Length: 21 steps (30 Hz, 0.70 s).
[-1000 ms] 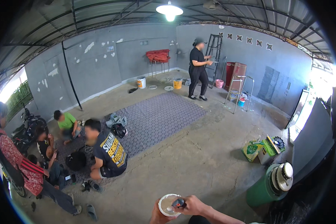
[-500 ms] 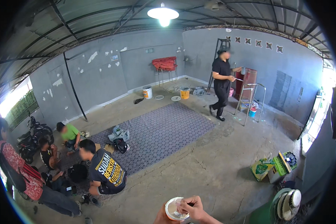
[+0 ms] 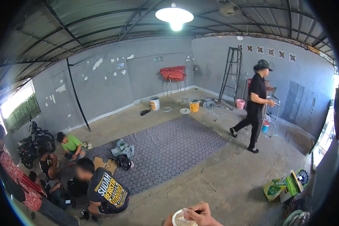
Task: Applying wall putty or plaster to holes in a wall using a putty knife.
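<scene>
Seated group: a person in a dark printed shirt [image 3: 108, 190] sits at the near left end of the patterned rug [image 3: 177, 147], with others beyond.
Grey bundle [image 3: 123, 148]: lies on the rug toward its left end, beside a black bag [image 3: 124, 162].
Pails: a white-and-orange pail [image 3: 154, 104] and an orange pail [image 3: 194, 106] stand off the rug, beyond its far corner.
Left hand [image 3: 168, 221]: curves round the left side of the white tub [image 3: 173, 217], apparently to steady it; most fingers are hidden.
Tub: at the lower edge of view, opening upward, likely so its pale contents stay in and within reach.
Right hand [image 3: 200, 213]: closed on a dark-handled tool [image 3: 198, 212] over the tub, presumably letting drips fall back inside.
Walker [image 3: 257, 98]: mid-stride, past the rug's right corner.
</scene>
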Motion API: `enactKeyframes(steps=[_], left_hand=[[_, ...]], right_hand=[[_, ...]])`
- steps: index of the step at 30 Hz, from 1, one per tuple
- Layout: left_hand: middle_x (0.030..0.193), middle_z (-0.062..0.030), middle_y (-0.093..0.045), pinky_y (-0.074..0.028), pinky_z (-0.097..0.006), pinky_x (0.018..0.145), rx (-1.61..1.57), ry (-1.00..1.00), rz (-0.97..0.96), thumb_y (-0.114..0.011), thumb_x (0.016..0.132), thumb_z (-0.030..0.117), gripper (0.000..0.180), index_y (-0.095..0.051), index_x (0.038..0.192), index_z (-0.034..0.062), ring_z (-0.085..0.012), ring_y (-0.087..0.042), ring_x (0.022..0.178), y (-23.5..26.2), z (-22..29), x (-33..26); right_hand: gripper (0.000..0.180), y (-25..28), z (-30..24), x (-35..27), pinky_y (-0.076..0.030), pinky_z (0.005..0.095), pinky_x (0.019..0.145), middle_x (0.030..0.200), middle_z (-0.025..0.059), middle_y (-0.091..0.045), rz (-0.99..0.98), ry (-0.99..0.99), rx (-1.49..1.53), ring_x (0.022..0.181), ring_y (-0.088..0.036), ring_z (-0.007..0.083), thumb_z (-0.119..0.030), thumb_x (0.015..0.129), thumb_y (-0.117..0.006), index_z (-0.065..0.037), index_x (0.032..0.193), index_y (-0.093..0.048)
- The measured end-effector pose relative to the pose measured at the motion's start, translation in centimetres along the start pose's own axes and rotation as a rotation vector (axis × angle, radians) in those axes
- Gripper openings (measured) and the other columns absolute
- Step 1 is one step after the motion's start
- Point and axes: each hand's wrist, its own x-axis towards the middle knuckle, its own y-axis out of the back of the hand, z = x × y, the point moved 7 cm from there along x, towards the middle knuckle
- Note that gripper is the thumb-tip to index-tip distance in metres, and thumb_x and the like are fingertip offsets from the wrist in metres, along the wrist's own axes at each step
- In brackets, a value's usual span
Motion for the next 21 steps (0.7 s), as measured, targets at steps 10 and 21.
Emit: enactKeyframes(steps=[10,21], left_hand=[[0.128,-0.012,-0.067,-0.055,-0.041,0.096,0.153,0.199,0.096,-0.091,0.072,0.02,0.071,-0.061,0.135,0.0093,-0.0233,-0.066,0.116,11.8,2.3,13.7],[0.131,-0.0131,-0.064,-0.053,-0.043,0.1,0.211,0.046,0.107,-0.1,0.057,0.019,0.098,-0.049,0.14,0.0044,-0.0282,-0.065,0.119,17.0,-8.5,20.6]], right_hand=[[0.044,-1.8,0.7,15.9,-0.036,0.0279,0.049,0.052,-0.0009,-0.048,-0.046,0.149,-0.141,0.05,-0.043,0.0061,-0.002,0.099,-0.062,0.002,0.057,-0.049],[0.038,0.0,6.0,27.7,-0.034,0.0311,0.047,0.052,0.002,-0.048,-0.098,0.083,-0.322,0.047,-0.044,0.0094,-0.004,0.092,-0.067,-0.001,0.058,-0.051]])
